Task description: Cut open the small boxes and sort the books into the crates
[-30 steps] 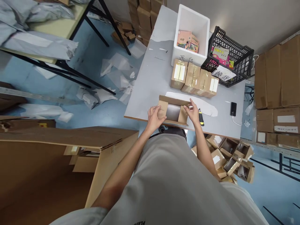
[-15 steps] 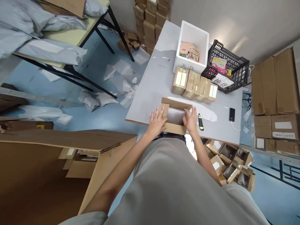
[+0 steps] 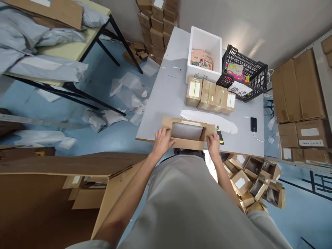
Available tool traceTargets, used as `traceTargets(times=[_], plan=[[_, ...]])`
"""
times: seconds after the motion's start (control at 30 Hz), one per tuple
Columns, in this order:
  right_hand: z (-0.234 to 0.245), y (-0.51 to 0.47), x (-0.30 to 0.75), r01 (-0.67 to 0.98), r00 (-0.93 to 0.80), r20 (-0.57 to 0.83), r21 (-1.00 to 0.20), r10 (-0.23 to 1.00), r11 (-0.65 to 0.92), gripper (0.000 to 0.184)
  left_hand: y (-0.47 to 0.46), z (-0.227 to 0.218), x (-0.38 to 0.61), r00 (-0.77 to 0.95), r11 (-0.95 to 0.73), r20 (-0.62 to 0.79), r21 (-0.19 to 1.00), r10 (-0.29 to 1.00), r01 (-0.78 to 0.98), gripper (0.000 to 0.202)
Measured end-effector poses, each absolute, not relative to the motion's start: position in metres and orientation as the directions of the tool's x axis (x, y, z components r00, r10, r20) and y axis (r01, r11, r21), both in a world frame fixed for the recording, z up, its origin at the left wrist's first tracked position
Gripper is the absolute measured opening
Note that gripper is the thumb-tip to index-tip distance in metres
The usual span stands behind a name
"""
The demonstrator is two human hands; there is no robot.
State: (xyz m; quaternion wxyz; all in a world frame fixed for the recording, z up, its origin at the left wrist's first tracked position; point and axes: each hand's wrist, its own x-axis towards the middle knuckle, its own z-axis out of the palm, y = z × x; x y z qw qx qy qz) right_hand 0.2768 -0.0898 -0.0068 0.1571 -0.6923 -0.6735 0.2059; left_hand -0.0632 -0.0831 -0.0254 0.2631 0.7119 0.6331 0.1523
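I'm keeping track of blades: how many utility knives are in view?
1: a black-and-yellow utility knife on the grey table, beside the open carton, near the right hand. Others may be hidden.

At the far edge of the grey table (image 3: 155, 107) stands a white box (image 3: 218, 45) holding pink printed items (image 3: 198, 58), with a black lattice crate (image 3: 263, 74) beside it at the far right corner, a row of taped cartons (image 3: 206, 95) in front of it, and a black phone (image 3: 253, 124) with a white cable (image 3: 259, 140) near the right edge. Grey plastic bags (image 3: 49, 67) lie along the near edge of a pale yellow table (image 3: 75, 51), whose far right corner has a crumpled bag (image 3: 95, 16) beside a brown carton (image 3: 64, 12). Torn white sheets (image 3: 128, 81) litter the blue floor (image 3: 306, 214) off the grey table's left edge, while opened cartons (image 3: 241, 181) lie heaped below its near right corner.
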Motion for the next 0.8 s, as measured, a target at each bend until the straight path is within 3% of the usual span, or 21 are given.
traceTargets(times=[0.1, 0.2, 0.33, 0.47, 0.8], plan=[[0.002, -0.072, 0.251, 0.876, -0.132, -0.137, -0.48, 0.982, 0.051, 0.041, -0.068, -0.022, -0.053, 0.303, -0.168, -0.111, 0.631, 0.946, 0.757, 0.057], [0.01, -0.049, 0.22, 0.918, -0.222, -0.244, -0.378, 0.944, 0.118, 0.048, -0.046, -0.016, -0.045, 0.353, -0.238, -0.064, 0.626, 0.933, 0.743, 0.08], [0.018, -0.017, 0.188, 0.962, -0.205, -0.373, -0.248, 0.905, 0.115, 0.058, -0.02, -0.008, -0.04, 0.346, -0.239, -0.074, 0.591, 0.935, 0.771, 0.101], [0.017, 0.003, 0.169, 0.986, -0.126, -0.474, -0.154, 0.871, 0.059, 0.052, -0.011, -0.007, -0.039, 0.33, -0.214, -0.094, 0.592, 0.939, 0.777, 0.102], [0.011, -0.012, 0.158, 0.995, -0.095, -0.47, -0.075, 0.877, 0.068, 0.039, -0.021, -0.019, -0.037, 0.336, -0.221, -0.09, 0.593, 0.938, 0.775, 0.098]])
